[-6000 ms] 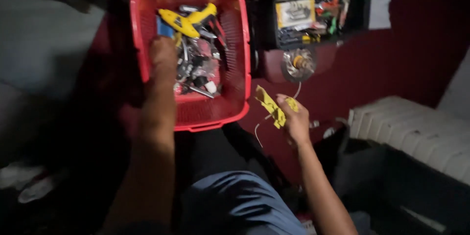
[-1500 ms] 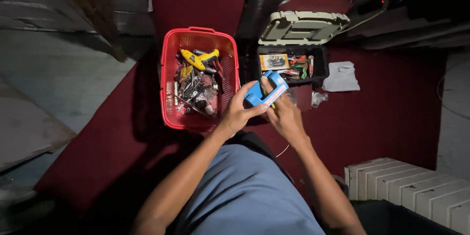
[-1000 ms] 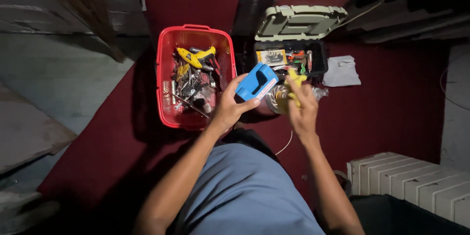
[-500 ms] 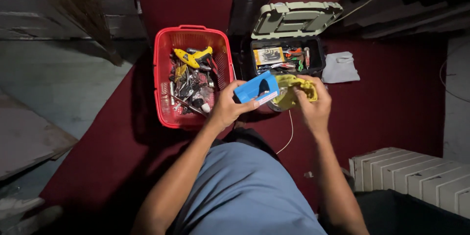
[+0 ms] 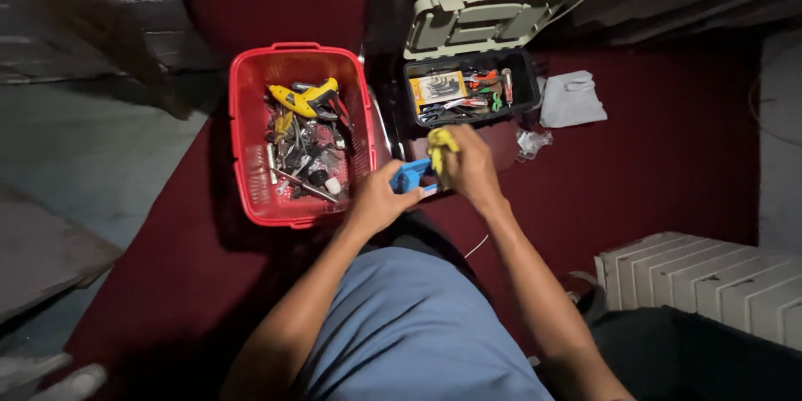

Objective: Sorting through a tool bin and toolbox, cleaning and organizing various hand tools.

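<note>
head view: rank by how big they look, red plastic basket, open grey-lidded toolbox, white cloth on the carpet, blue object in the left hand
1. Red plastic basket
2. Open grey-lidded toolbox
3. White cloth
4. Blue object, partly hidden by the left hand, and nearer the camera, so its true size is unsure.

Blue tool (image 5: 410,175) held beside crumpled yellow cloth (image 5: 440,146).
</note>
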